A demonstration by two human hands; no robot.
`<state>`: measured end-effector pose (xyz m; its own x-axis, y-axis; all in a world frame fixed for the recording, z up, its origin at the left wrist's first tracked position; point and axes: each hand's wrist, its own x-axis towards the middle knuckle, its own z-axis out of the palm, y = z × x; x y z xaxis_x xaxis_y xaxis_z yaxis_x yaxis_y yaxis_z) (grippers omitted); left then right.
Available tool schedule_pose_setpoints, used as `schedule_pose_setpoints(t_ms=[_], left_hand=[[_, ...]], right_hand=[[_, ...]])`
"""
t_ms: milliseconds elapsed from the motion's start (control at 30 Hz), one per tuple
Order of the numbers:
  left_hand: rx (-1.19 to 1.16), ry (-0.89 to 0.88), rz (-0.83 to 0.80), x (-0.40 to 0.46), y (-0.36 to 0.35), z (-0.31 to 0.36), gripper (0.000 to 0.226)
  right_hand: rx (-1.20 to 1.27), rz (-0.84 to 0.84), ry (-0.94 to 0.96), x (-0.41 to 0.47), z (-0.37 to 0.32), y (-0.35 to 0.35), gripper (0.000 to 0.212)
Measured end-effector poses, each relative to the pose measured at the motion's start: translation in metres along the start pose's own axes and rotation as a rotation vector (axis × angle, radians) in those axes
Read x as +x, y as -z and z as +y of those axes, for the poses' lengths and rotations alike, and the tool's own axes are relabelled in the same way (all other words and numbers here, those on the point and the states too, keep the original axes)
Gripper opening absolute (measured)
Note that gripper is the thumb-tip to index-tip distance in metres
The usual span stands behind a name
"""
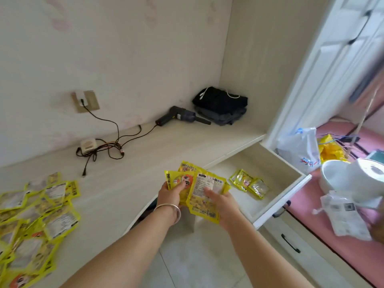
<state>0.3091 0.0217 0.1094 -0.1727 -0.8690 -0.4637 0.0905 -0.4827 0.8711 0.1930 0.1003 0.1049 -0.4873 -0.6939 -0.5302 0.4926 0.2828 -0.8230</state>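
Observation:
My left hand (172, 194), with a silver bangle on its wrist, grips a few yellow snack packets (182, 175) fanned out above the desk's front edge. My right hand (223, 202) holds another yellow packet (204, 196) from below, its printed label side facing up. Both hands hover just left of an open white drawer (278, 196). A few small yellow packets (249, 182) lie inside the drawer. Several more yellow packets (35, 215) are spread in a pile on the desk at the far left.
A pale desk (145, 154) runs along the wall, carrying a black handheld blower (182, 117), tangled cables (106, 146), a white adapter (88, 144) and folded dark clothes (221, 104). To the right are a white plastic bag (301, 148), a white bowl (336, 177) and lower drawers (291, 244).

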Motion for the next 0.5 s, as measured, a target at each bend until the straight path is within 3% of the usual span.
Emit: schedule_pose_setpoints(t_ms=[133,300,500], left_hand=[[0.048,0.063,-0.105,0.013,-0.080,-0.021,0.004],[0.183,0.126,-0.151,0.039,-0.142,-0.053,0.019],[0.372,0.183,-0.294,0.089,-0.191,-0.081,0.013]], right_hand=[[0.034,0.111,-0.010,0.029,-0.026,0.070,0.010],[0.066,0.212,-0.050,0.064,-0.036,0.129,0.023],[0.164,0.338,-0.156,0.113,-0.026,0.164,0.080]])
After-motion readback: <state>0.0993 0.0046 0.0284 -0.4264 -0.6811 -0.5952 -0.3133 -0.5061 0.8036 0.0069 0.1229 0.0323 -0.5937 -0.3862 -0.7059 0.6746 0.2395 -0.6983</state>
